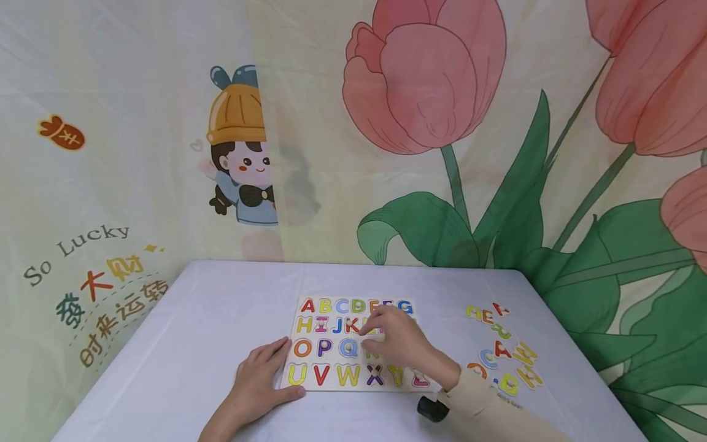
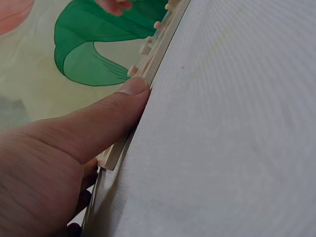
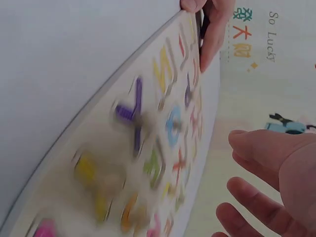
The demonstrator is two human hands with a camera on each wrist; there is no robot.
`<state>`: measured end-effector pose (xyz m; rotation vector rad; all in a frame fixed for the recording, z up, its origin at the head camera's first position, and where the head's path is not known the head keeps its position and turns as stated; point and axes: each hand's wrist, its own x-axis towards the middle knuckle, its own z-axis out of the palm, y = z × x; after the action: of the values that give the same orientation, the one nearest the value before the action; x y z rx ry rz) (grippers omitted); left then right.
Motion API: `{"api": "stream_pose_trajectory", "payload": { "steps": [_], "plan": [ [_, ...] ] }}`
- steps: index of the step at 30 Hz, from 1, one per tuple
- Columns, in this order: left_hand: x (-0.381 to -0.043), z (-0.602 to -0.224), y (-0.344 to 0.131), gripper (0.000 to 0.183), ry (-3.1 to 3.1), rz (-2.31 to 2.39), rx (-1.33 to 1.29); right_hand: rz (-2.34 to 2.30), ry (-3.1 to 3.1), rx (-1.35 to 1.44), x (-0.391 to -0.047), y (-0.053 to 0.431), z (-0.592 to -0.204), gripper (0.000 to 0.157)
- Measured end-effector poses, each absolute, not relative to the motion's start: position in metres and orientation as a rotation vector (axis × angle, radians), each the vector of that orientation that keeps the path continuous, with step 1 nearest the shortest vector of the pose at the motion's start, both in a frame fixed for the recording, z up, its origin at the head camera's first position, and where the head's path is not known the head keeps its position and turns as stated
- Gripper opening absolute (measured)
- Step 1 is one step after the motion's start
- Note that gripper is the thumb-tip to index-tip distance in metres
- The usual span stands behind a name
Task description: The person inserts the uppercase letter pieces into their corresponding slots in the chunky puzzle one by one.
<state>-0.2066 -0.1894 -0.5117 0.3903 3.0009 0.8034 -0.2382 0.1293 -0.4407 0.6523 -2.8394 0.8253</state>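
Letters [image 1: 502, 352] lie beside a board [image 1: 334, 361] the empty right hand [image 1: 399, 334] partly hides. It holds inset pieces [image 1: 375, 375] and touches the unclenched left hand [image 1: 259, 380].

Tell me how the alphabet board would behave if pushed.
The alphabet board is probably stiff: its thin edge looks straight. It seems unlikely to roll or tip, lying broad and flat on the white cloth. The knobbed purple X may jostle, since it looks like a separate piece.
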Motion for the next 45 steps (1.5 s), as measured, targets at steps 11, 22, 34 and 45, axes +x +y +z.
{"api": "stream_pose_trajectory", "payload": {
  "steps": [11, 22, 34, 45],
  "plan": [
    [-0.207, -0.509, -0.192, 0.112, 3.001, 0.808, 0.386, 0.672, -2.909, 0.288, -0.203, 0.233, -0.437, 0.014],
    [-0.206, -0.508, -0.190, 0.112, 3.012, 0.790, 0.364, 0.493, -2.921, 0.194, -0.178, 0.302, -0.457, 0.011],
    [-0.206, -0.511, -0.190, 0.112, 3.001, 0.805, 0.368, 0.502, -2.929, 0.200, -0.175, 0.318, -0.475, 0.014],
    [-0.206, -0.512, -0.188, 0.112, 3.000, 0.790, 0.371, 0.583, -2.970, 0.152, -0.177, 0.315, -0.474, 0.011]
  ]
}}
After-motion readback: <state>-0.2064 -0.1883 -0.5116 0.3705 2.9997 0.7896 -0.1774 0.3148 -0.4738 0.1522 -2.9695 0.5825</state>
